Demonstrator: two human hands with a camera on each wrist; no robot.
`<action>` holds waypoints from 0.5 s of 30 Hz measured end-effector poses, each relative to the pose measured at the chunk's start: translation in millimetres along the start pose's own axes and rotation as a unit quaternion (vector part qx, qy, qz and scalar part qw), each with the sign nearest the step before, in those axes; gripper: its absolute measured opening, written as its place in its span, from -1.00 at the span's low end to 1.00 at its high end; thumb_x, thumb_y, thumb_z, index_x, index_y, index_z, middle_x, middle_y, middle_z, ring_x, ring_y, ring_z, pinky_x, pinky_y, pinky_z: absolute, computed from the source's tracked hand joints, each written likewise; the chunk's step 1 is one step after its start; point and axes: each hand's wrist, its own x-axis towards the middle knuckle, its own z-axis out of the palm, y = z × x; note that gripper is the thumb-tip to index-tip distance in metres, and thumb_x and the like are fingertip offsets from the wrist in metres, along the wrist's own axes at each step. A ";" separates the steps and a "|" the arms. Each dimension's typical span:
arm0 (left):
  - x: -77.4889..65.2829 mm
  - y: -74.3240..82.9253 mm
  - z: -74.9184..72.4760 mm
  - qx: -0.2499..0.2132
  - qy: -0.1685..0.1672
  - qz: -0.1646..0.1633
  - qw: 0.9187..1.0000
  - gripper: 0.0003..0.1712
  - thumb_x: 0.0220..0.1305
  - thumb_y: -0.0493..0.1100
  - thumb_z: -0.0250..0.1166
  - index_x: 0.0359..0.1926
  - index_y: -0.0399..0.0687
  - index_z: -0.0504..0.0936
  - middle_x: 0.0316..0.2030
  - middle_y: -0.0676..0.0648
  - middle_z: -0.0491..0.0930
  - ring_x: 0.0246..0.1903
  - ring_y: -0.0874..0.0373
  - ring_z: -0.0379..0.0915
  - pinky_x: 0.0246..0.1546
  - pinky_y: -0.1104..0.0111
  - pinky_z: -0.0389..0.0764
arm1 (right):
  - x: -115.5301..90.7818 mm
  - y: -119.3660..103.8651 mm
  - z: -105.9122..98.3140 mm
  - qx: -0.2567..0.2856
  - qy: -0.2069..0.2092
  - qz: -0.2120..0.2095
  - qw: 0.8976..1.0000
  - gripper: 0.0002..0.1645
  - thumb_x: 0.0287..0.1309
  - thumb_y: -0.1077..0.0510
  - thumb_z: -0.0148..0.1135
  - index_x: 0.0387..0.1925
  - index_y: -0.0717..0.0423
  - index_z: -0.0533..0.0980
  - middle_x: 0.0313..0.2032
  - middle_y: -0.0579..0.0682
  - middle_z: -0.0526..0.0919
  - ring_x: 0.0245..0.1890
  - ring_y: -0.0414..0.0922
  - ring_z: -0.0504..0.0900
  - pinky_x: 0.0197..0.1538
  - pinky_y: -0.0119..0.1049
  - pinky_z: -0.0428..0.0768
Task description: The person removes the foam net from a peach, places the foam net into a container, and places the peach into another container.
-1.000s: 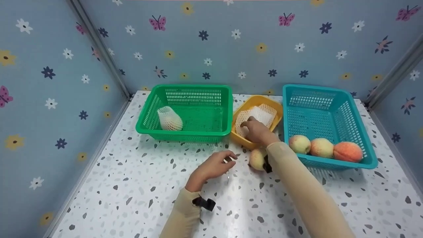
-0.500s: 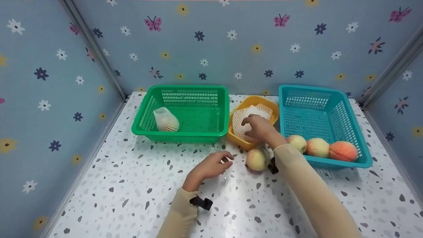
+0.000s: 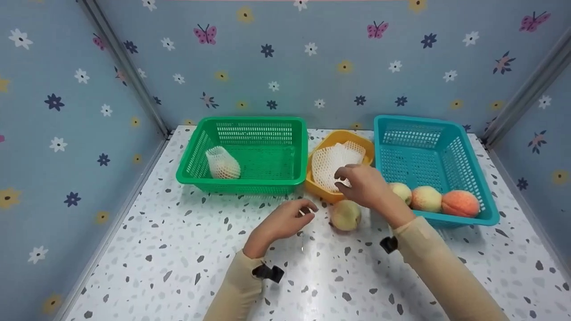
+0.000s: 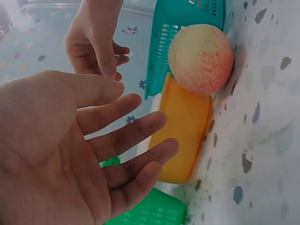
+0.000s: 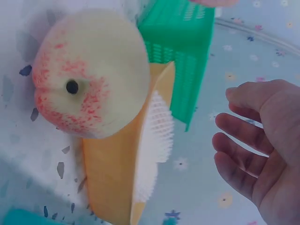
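On the speckled table, just in front of a yellow tray (image 3: 322,193), lies a single peach (image 3: 345,216). White foam fruit nets (image 3: 329,164) fill the tray. My right hand (image 3: 366,185) hovers above the tray's front right corner, its fingers loosely curved around nothing; the right wrist view shows it clear of the peach (image 5: 93,75). To the left of the peach is my left hand (image 3: 287,219), also holding nothing. In the left wrist view its palm (image 4: 51,150) and spread, slightly bent fingers show, with the peach (image 4: 200,59) beyond them.
A green basket (image 3: 243,182) at the back left holds one netted fruit (image 3: 224,164). At the back right, a blue basket (image 3: 484,178) has 3 peaches (image 3: 427,199) along its front side. A patterned wall (image 3: 276,58) stands behind.
My right hand has lifted off the foam nets and drawn back to the right and toward me, leaving the loose peach in full view. My left hand stays nearly still.
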 end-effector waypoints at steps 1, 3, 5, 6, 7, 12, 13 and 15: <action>-1.1 3.4 -0.8 0.003 0.001 0.005 1.000 -0.73 0.25 -0.01 0.05 -0.07 0.09 0.50 -0.22 0.11 0.50 -0.24 0.29 0.41 -0.28 0.37 0.45 | -4.9 -3.1 -2.1 0.001 0.010 -0.006 1.000 -0.87 -0.04 0.09 0.23 -0.37 -0.02 0.57 -0.44 -0.12 0.59 -0.48 -0.19 0.52 -0.42 -0.28 0.48; -4.2 11.1 -2.3 0.012 0.004 0.017 1.000 -0.75 0.25 -0.01 0.05 -0.08 0.13 0.49 -0.21 0.14 0.50 -0.23 0.31 0.41 -0.26 0.38 0.45 | -15.1 -8.5 -5.1 -0.002 0.030 -0.018 0.999 -0.89 -0.04 0.09 0.23 -0.39 -0.04 0.57 -0.45 -0.15 0.59 -0.49 -0.21 0.52 -0.43 -0.32 0.48; -8.4 19.5 -3.1 0.022 0.007 0.030 0.999 -0.78 0.24 -0.03 0.06 -0.10 0.16 0.49 -0.21 0.17 0.49 -0.23 0.33 0.41 -0.25 0.39 0.46 | -26.2 -12.2 -6.2 -0.002 0.049 -0.028 0.998 -0.91 -0.04 0.10 0.23 -0.40 -0.03 0.57 -0.47 -0.16 0.59 -0.49 -0.22 0.51 -0.43 -0.34 0.48; -10.6 23.3 -2.8 0.027 0.007 0.040 0.999 -0.79 0.24 -0.04 0.06 -0.10 0.17 0.49 -0.21 0.17 0.50 -0.24 0.33 0.41 -0.25 0.39 0.46 | -32.1 -13.6 -6.2 -0.001 0.056 -0.031 0.998 -0.91 -0.04 0.11 0.24 -0.41 -0.02 0.57 -0.47 -0.16 0.58 -0.48 -0.23 0.50 -0.43 -0.34 0.48; -13.1 27.4 -2.4 0.033 0.007 0.048 0.998 -0.79 0.24 -0.04 0.06 -0.11 0.17 0.49 -0.21 0.18 0.49 -0.24 0.34 0.41 -0.25 0.39 0.46 | -38.2 -14.7 -5.9 0.001 0.063 -0.033 0.997 -0.90 -0.04 0.11 0.25 -0.40 -0.01 0.57 -0.46 -0.16 0.57 -0.47 -0.22 0.50 -0.43 -0.33 0.48; -24.7 46.7 1.6 0.057 0.004 0.102 0.993 -0.81 0.25 -0.04 0.06 -0.13 0.18 0.49 -0.22 0.20 0.49 -0.25 0.37 0.41 -0.24 0.43 0.44 | -68.8 -16.4 0.6 0.009 0.076 -0.036 0.996 -0.80 -0.08 0.11 0.29 -0.33 0.02 0.54 -0.33 -0.12 0.53 -0.34 -0.18 0.49 -0.34 -0.28 0.50; -26.6 50.4 2.5 0.062 0.003 0.110 0.992 -0.81 0.25 -0.04 0.05 -0.12 0.18 0.49 -0.21 0.22 0.49 -0.24 0.38 0.40 -0.23 0.44 0.44 | -74.5 -16.0 2.6 0.007 0.078 -0.035 0.996 -0.77 -0.10 0.11 0.30 -0.31 0.02 0.54 -0.30 -0.12 0.52 -0.32 -0.18 0.49 -0.31 -0.29 0.50; -29.7 56.7 4.3 0.069 0.000 0.124 0.990 -0.81 0.25 -0.03 0.05 -0.12 0.20 0.49 -0.22 0.24 0.48 -0.24 0.39 0.39 -0.22 0.45 0.43 | -84.8 -14.4 7.6 0.003 0.082 -0.032 0.996 -0.73 -0.13 0.11 0.32 -0.29 0.02 0.53 -0.25 -0.09 0.50 -0.28 -0.19 0.49 -0.28 -0.31 0.51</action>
